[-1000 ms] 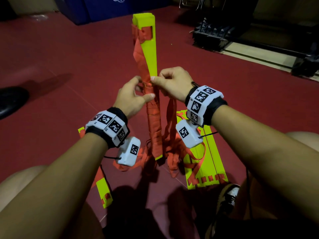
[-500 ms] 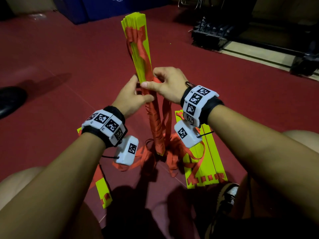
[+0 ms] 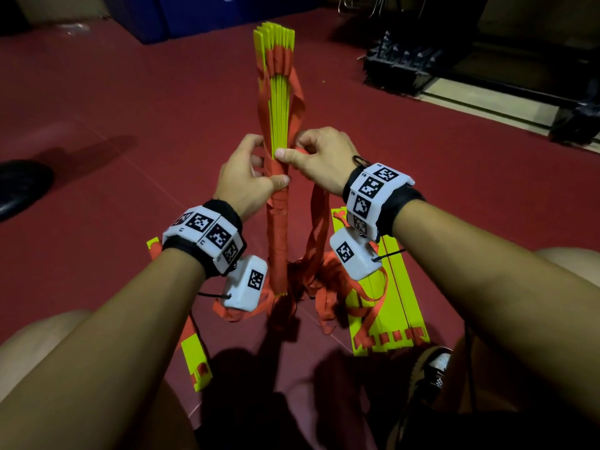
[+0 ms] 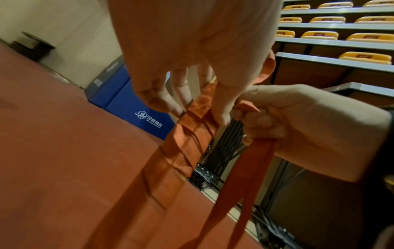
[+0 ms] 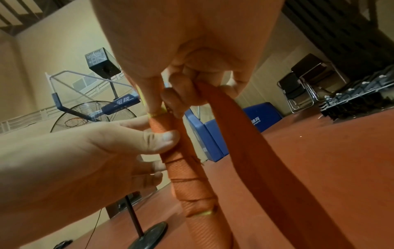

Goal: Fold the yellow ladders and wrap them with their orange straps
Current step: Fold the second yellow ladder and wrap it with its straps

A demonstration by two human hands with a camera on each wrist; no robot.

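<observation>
I see a folded yellow ladder standing up straight on the red floor, in the middle, between my two arms. Its flat yellow slats are bunched together and fan out a little at the far top end. An orange strap is wound round and round its lower half, from the floor end up to where my hands are.

My left hand has its grip closed around the wrapped part of the ladder, with the thumb pressed on the orange winding. My right hand is just beside it on the right, touching the ladder. Its fingers are curled and pinch the loose strap, and the thumb lies across the top of the wrap. From that hand the strap hangs down to a messy orange pile on the floor near me.

A second yellow ladder lies flat on the floor to the right, under my right wrist. More yellow pieces lie on the floor to the left, near my knee.

Far away I see a blue mat and a dark rack.
</observation>
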